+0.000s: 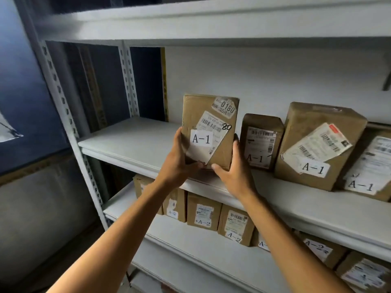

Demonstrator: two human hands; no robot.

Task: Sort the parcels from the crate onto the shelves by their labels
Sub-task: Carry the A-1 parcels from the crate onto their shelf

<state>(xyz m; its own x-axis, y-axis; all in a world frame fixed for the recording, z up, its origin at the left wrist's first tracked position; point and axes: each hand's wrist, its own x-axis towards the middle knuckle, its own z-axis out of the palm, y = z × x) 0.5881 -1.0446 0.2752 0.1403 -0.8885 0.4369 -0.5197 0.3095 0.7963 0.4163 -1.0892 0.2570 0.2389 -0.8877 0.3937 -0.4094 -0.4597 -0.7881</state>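
- Parcel (208, 132) marked A-1 stands upright at the front edge of the A-1 shelf (131, 140), held between both hands with its label facing out.
- Left hand (179, 159) grips its left side, thumb under the lower front edge; right hand (234, 172) cups the right side and bottom corner. The fingers of both curl round the box, holding it.
- To finish well, I judge it should slide straight back until its base sits fully on the board, just left of the small A-1 box (261, 140), label kept forward, without nudging that neighbour.
- Release only once the tall box stands square; it looks prone to tip forward.
- More A-1 boxes, such as the large A-1 box (317, 144), stand to the right on the same board.
- Lower shelf (190, 240) carries a row of A-2 boxes (203, 212).
- Shelving is pale metal with slotted uprights (129, 81), against a white wall (275, 75); a dark blue panel (23, 81) lies to the left. The room is dim.
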